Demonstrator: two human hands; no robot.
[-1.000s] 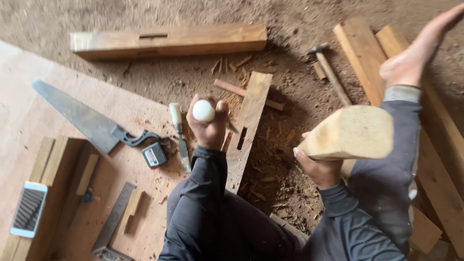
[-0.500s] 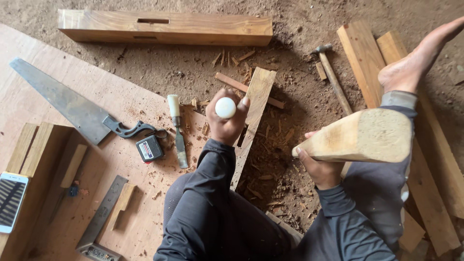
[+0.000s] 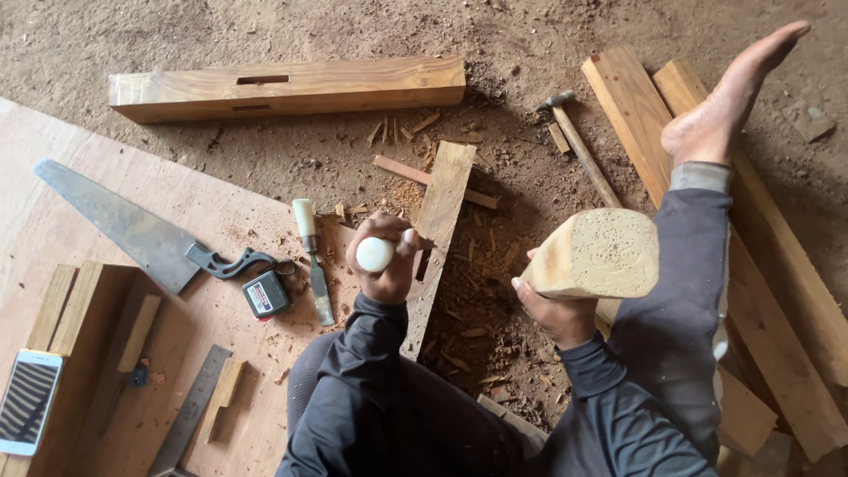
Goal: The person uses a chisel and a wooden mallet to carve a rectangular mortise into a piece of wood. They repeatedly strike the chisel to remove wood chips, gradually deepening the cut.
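A small grey and red tape measure (image 3: 266, 293) lies on the plywood sheet (image 3: 221, 221) beside the handsaw (image 3: 132, 231). The left hand (image 3: 384, 265) is closed around a white-capped chisel handle (image 3: 374, 254), apparently set upright on the mortised plank (image 3: 433, 238). The right hand (image 3: 556, 309) is raised, fingers wrapped under a wooden mallet block (image 3: 596, 253).

left hand (image 3: 384, 265): w/ white-knobbed chisel (image 3: 374, 254), has come down & back a bit from 0.5 s ago; now over the lower part of the narrow board (image 3: 435, 238), beside its slot.
right hand (image 3: 555, 309): wooden mallet block (image 3: 594, 254) held a touch higher & closer to the board than 1 s ago.
view: head cam shifted; saw (image 3: 132, 231), tape measure (image 3: 266, 294) & phone (image 3: 29, 402) sit further right in frame than 0.5 s ago.
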